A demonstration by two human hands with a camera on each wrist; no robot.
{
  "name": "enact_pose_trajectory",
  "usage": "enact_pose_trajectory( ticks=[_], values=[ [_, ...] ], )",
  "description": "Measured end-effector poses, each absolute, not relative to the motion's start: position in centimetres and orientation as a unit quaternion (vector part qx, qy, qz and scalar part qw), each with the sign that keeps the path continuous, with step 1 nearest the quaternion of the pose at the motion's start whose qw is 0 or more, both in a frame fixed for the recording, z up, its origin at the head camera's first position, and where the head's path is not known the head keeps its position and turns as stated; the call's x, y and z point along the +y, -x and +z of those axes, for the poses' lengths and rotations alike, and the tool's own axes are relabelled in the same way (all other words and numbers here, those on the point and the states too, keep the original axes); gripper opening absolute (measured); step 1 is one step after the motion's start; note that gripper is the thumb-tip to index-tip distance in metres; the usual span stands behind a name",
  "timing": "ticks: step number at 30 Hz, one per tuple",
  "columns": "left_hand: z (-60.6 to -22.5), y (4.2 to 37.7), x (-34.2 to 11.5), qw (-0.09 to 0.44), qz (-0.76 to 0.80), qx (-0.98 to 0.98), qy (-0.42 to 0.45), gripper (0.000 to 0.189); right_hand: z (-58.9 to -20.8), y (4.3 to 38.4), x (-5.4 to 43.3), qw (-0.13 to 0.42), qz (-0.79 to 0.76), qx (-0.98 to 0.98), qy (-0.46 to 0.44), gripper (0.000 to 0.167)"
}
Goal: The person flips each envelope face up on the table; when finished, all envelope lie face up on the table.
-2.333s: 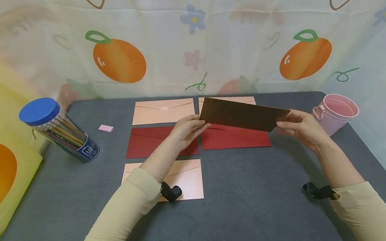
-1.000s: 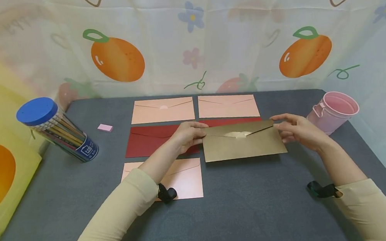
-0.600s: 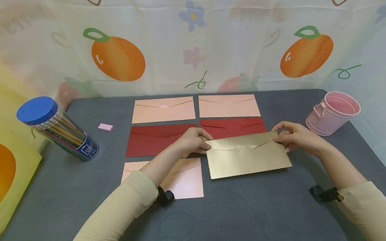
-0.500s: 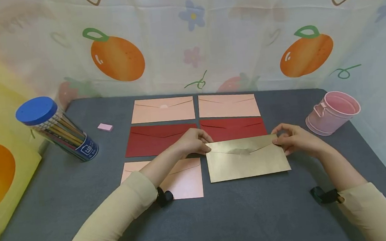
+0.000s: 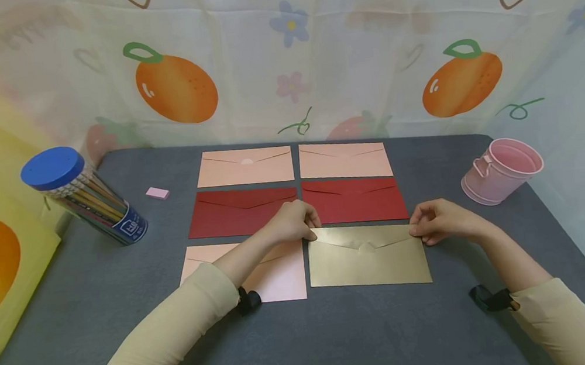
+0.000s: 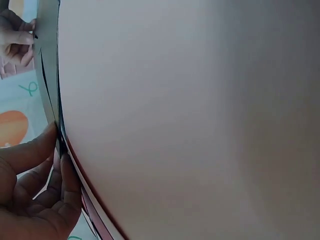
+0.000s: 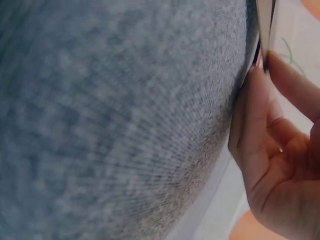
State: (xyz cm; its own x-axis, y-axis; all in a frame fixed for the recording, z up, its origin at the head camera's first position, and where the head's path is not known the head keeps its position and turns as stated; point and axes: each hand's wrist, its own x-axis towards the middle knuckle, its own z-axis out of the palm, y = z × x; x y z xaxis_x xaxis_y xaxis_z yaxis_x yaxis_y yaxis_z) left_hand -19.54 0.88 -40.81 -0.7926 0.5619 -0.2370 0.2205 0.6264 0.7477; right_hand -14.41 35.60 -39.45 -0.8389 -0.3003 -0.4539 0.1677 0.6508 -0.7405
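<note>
A gold envelope lies low over the grey table in the head view, flap side up, right of a pale pink envelope. My left hand pinches its upper left corner between thumb and fingers. At the upper right corner my right hand pinches it the same way. Both wrist views show thumb and fingertips meeting on the envelope's edge. Just behind it lies a red envelope, with a second, darker red envelope to the left, partly behind my left hand.
Two peach envelopes, one at the back left and one at the back right, form the far row. A blue-lidded pencil tub and a pink eraser stand left on the grey table. A pink bucket stands right.
Both hands have brought the gold envelope down and toward the front, from tilted up over the red envelope to nearly flat before it. The red envelope behind is now uncovered.
</note>
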Motion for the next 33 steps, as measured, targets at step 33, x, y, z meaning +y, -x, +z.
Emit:
enact_pose_trajectory(
  ticks=[33],
  values=[
    [-40.89,19.05,1.06,0.192,0.337,0.890,-0.240,0.013,-39.50,14.90,34.58,0.229,-0.340,0.912,0.021,0.033]
  ],
)
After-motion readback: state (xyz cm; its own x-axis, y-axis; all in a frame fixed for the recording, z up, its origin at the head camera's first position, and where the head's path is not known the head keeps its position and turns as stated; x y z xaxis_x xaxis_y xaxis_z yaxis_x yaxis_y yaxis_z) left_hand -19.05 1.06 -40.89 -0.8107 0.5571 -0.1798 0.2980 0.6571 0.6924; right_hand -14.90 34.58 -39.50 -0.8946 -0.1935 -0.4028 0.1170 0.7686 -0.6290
